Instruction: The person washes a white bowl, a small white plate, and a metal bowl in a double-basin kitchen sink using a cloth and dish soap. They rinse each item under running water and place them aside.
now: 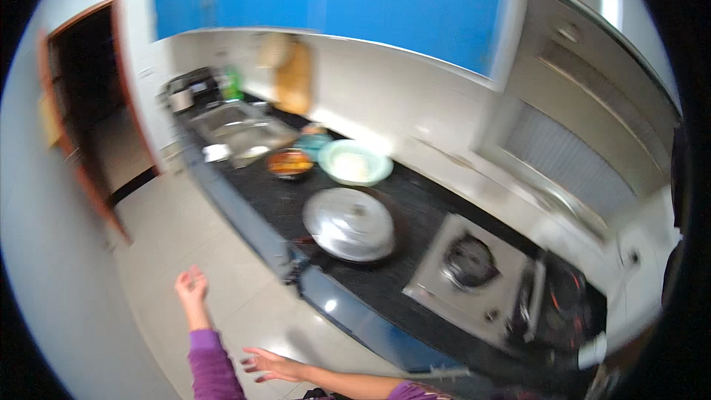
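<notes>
My left hand (192,287) is raised over the tiled floor at the lower left, empty, its fingers apart and slightly curled. Below and to its right my right hand (272,365) reaches across with spread fingers and holds nothing. Neither hand touches anything. On the black countertop (361,280) beyond them sits a wok-like pan with a domed metal lid (350,225). Behind it are a pale green basin (355,162) with whitish contents and a bowl of orange-red food (290,162). The view is blurred.
A stove (472,275) occupies the counter's right part, below a range hood (572,150). At the far end are a metal sink (244,128), a green bottle (231,84) and a leaning wooden cutting board (294,80). Blue cabinets (400,5) hang above; a doorway (94,94) opens left.
</notes>
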The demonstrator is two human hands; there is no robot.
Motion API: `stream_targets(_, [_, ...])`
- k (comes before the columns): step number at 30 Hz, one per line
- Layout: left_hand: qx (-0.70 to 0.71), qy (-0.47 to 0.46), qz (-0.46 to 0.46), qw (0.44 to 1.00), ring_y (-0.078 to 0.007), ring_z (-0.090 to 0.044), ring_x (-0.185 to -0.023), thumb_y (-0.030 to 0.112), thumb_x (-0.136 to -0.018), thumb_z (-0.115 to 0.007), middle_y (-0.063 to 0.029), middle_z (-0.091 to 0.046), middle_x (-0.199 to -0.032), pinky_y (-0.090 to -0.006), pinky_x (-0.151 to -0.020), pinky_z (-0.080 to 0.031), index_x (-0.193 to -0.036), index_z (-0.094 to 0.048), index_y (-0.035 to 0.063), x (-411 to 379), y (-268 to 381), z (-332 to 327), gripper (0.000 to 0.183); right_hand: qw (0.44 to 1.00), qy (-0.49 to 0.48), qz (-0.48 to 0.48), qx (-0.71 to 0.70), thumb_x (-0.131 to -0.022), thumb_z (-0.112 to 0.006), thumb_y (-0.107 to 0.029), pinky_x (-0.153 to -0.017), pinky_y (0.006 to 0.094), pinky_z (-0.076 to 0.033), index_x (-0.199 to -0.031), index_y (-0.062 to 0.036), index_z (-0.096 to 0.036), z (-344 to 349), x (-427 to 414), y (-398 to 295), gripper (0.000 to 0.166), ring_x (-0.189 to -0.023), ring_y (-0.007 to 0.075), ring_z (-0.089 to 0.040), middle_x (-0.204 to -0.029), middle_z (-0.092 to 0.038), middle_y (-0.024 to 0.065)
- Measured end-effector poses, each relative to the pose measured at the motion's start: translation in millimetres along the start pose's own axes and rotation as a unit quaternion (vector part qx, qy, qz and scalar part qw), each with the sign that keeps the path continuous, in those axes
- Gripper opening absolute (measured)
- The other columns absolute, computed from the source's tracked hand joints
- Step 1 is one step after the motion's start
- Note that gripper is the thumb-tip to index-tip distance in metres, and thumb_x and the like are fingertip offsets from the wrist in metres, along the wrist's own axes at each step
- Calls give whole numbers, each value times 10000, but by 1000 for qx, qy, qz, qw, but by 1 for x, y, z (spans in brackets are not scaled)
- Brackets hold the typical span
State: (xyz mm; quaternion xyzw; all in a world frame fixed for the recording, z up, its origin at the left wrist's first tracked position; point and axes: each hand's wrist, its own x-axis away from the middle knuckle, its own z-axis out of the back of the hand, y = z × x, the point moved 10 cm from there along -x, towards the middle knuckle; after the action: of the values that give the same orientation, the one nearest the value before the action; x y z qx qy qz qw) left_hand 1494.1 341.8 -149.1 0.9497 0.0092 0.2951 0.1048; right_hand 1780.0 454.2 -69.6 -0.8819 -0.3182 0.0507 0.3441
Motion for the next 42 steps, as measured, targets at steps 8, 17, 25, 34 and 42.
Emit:
stream_targets(8, [227, 95, -51, 968, -279, -566, -767, 137, -717, -514, -200, -506, -978, -299, -575, -487, -969, -372, 53, -44, 153, -9, 302, 916, -8, -270, -298, -776, -530, -372, -836, 307, -405, -1037, -17, -495, -142, -158, 20, 443, -916, 164, -514, -999, -542, 84])
stream_targets(17, [-888, -59, -421, 174, -296, -544, -751, 60, -649, -528, -171, -373, -1103, -376, -583, -474, -1027, -417, 100, -132, 242, -179, 396, 830, -174, -463, -257, -676, -561, -483, -886, 390, -332, -1085, -36, -478, -174, -326, 18, 612, -1003, 212, -449, -1076, -496, 100])
stream_targets(25, [-918, -265, -159, 247, -343, -542, -786, 153, -677, -581, -187, -311, -1167, -411, -649, -475, -1082, -418, 140, -196, 210, -131, 437, 924, -312, -116, 190, -774, -544, -286, -773, 291, -395, -970, -41, -529, -90, -510, -157, 314, -849, 142, -498, -917, -547, 54])
stream_targets(34, [-971, -140, -117, 155, -381, -525, -844, 149, -653, -612, -213, -284, -1187, -427, -707, -459, -1141, -375, 113, -380, 321, -213, 544, 443, 475, 204, 733, -659, -631, -196, -781, 419, -377, -923, -91, -562, 225, -593, -493, 292, -964, 289, -465, -1000, -527, 102])
stream_targets(42, [-881, -409, -184, 148, -334, -545, -817, 135, -709, -563, -184, -326, -1164, -392, -677, -476, -1134, -387, 108, -504, 163, -440, 461, 313, 564, -11, 764, -682, -515, -113, -739, 427, -388, -855, -172, -590, 349, -548, -502, 198, -907, 289, -457, -940, -511, 61])
